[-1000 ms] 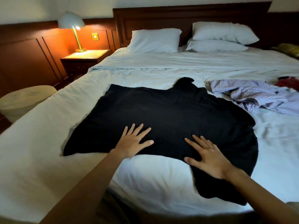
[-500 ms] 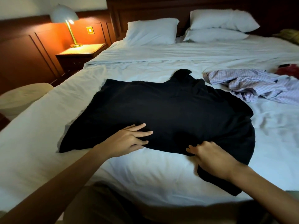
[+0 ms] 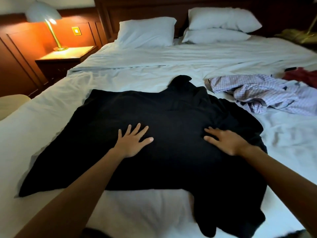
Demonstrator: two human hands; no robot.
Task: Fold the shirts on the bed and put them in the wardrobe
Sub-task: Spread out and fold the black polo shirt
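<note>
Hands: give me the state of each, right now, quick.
Left hand: open, fingers spread flat on the black shirt, holding nothing.
Right hand: open, fingers straight, resting flat on the same shirt, holding nothing.

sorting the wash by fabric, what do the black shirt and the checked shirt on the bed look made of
Black shirt: soft matte knit, probably cotton; it lies limp with no sheen and only soft folds. Checked shirt: thin woven cloth, perhaps cotton or a blend; fine lilac-and-white check and many sharp crumples. The exact fibre cannot be told from the look.
</note>
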